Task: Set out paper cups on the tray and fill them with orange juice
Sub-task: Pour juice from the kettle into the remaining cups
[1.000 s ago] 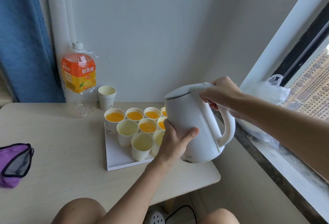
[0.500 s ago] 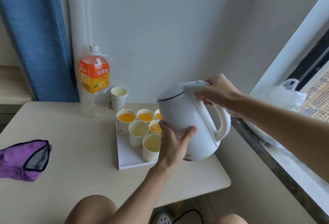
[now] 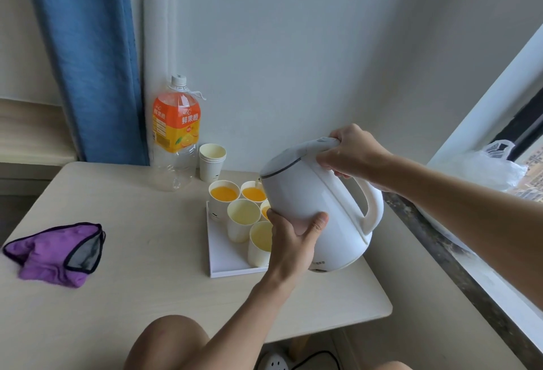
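A white kettle (image 3: pixel 308 193) hangs tilted to the left above the white tray (image 3: pixel 223 261), its spout over the back row of paper cups. My right hand (image 3: pixel 352 152) grips the top of its handle. My left hand (image 3: pixel 291 246) cradles the lower body between thumb and fingers. Two back cups (image 3: pixel 224 193) (image 3: pixel 253 193) hold orange juice. A third juice cup (image 3: pixel 265 211) peeks out beside the kettle. Two nearer cups (image 3: pixel 243 212) (image 3: pixel 260 237) show only pale insides. The kettle hides the other cups on the tray.
A near-empty orange juice bottle (image 3: pixel 175 134) and a stack of spare paper cups (image 3: pixel 212 161) stand by the wall behind the tray. A purple cloth (image 3: pixel 55 252) lies on the table's left. A plastic bag (image 3: pixel 484 167) sits on the window sill at right.
The kettle has tipped further left and lifted a little over the back cups, both hands still on it. My head has turned, so the whole scene sits further right in view.
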The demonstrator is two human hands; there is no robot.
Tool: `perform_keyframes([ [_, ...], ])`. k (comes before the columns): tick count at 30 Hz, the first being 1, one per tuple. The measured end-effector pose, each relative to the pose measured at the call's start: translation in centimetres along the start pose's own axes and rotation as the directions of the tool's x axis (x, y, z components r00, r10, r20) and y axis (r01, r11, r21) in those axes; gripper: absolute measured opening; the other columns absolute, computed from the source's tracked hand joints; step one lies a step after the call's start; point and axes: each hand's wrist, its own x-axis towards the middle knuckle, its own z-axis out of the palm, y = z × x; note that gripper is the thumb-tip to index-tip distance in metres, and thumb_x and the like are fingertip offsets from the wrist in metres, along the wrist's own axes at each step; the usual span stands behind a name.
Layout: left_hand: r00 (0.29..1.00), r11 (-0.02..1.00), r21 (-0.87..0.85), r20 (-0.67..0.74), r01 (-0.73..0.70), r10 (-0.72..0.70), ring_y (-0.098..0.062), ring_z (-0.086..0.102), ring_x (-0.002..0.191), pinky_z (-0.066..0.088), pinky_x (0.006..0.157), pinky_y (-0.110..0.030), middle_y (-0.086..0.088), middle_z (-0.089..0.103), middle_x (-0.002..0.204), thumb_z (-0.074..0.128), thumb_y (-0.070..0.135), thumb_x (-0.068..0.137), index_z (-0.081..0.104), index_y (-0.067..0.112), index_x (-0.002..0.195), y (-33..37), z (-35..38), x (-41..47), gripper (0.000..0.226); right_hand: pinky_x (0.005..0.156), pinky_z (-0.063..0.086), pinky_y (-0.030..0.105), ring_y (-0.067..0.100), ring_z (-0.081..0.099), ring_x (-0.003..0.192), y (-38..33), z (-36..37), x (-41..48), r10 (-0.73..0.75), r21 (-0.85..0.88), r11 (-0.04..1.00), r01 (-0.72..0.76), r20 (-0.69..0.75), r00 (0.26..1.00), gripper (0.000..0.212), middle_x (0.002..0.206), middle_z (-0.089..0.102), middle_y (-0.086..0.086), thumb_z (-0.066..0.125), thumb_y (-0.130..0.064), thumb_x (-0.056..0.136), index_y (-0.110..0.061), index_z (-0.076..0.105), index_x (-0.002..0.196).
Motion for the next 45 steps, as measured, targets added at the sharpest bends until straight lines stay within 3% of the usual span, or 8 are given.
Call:
perform_keyframes([
  [7,0.999,0.999,-0.035,0.015,0.035,-0.035,-0.001,0.056,0.124,0.047,0.107,-0.028,0.008,0.054,0.139,0.080,0.039,0.087,0.033,0.018,0.135,0.08,0.24,-0.32,0.070,0.063,0.058,0.043,0.025,0.057,0.055,-0.60,0.06,0.16,-0.019,-0.104,0.994,0.019,-0.005,1.000,0.014,0.057,0.063,0.006,0.059,-0.012,0.069,-0.003,0.064,0.078],
  [10,0.999,0.998,-0.045,0.019,0.041,-0.040,0.001,0.056,0.122,0.047,0.103,-0.026,0.010,0.055,0.136,0.079,0.034,0.089,0.034,0.018,0.133,0.27,0.26,-0.42,0.065,0.062,0.059,0.043,0.025,0.057,0.053,-0.52,-0.02,0.11,-0.020,-0.125,0.992,0.019,-0.005,1.000,0.016,0.057,0.063,0.007,0.059,-0.012,0.069,-0.002,0.065,0.080],
  [16,0.998,0.998,-0.050,0.033,0.050,-0.048,0.001,0.058,0.119,0.049,0.094,-0.018,0.009,0.057,0.134,0.079,0.035,0.088,0.035,0.019,0.133,0.27,0.27,-0.47,0.065,0.062,0.059,0.042,0.026,0.058,0.051,-0.28,-0.15,-0.10,-0.009,-0.129,0.992,0.008,-0.010,1.000,0.014,0.057,0.064,0.008,0.060,-0.013,0.070,-0.003,0.064,0.079],
  [37,0.998,0.997,-0.063,0.055,0.043,-0.040,0.003,0.060,0.116,0.050,0.083,-0.009,0.009,0.059,0.133,0.079,0.037,0.087,0.036,0.019,0.134,-0.15,0.54,-0.29,0.067,0.062,0.059,0.039,0.024,0.058,0.048,-0.03,-0.52,-0.56,-0.009,-0.166,0.986,0.006,-0.016,1.000,0.012,0.055,0.062,0.006,0.058,-0.014,0.071,-0.007,0.063,0.080],
  [45,0.997,0.995,-0.085,0.064,0.043,-0.038,0.006,0.062,0.112,0.051,0.088,-0.015,0.011,0.061,0.132,0.078,0.048,0.075,0.038,0.019,0.134,-0.32,0.56,-0.40,0.078,0.063,0.059,0.039,0.024,0.061,0.051,0.06,-0.49,-0.62,-0.014,-0.186,0.983,0.012,-0.010,1.000,0.009,0.058,0.064,0.006,0.056,-0.016,0.072,-0.010,0.060,0.079],
])
